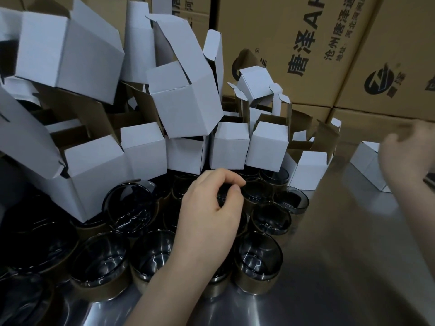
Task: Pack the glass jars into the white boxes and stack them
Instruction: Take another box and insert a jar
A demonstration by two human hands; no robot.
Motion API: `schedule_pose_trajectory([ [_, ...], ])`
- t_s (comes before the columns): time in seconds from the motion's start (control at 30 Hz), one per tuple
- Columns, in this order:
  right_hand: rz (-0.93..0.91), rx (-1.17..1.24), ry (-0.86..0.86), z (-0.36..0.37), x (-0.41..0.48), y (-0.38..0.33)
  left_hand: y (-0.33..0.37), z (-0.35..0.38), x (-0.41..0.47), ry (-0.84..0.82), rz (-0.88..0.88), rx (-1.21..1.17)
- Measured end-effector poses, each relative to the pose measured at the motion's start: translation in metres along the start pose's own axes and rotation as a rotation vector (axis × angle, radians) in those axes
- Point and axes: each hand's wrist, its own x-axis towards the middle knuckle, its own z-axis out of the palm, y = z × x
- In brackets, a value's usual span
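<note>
Several dark smoked-glass jars [257, 262] with gold-coloured bases stand packed together on the steel table [341, 255]. My left hand [207, 220] reaches in among them, thumb and forefinger pinching the rim of a middle jar [236, 209]. Behind the jars is a heap of open white boxes [186, 102], flaps up, some tilted. My right hand [409, 156] is blurred at the right edge, fingers loosely curled beside a closed white box [364, 161] lying on the table. Whether it touches that box is unclear.
Large brown printed cartons [306, 43] form a wall behind the table. One jar [128, 208] at the left leans on its side under the white boxes. Bare steel surface lies between the jars and the right-hand box.
</note>
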Motion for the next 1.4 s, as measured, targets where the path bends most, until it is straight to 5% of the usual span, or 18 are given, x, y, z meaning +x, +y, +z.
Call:
schedule_pose_trajectory([
  [0.17,-0.301,0.374,-0.116,-0.015,-0.051,-0.097,0.000,0.000,0.001,0.003,-0.017,-0.048],
  [0.3,-0.260,0.458,-0.354,-0.008,-0.085,-0.137,0.001,0.000,0.001,0.016,-0.015,-0.069],
  [0.57,-0.239,0.371,-0.553,0.019,-0.115,-0.150,0.002,-0.001,0.002,0.017,-0.009,-0.080],
  [1.0,-0.076,0.570,-0.382,-0.006,-0.119,-0.138,0.000,-0.001,0.001,0.000,-0.013,-0.080],
  [1.2,0.008,0.868,-0.268,-0.031,-0.130,-0.143,0.000,-0.001,0.004,0.025,-0.029,-0.084],
  [1.4,0.009,1.038,-0.348,-0.045,-0.156,-0.157,0.003,-0.005,0.005,0.010,-0.018,-0.251],
])
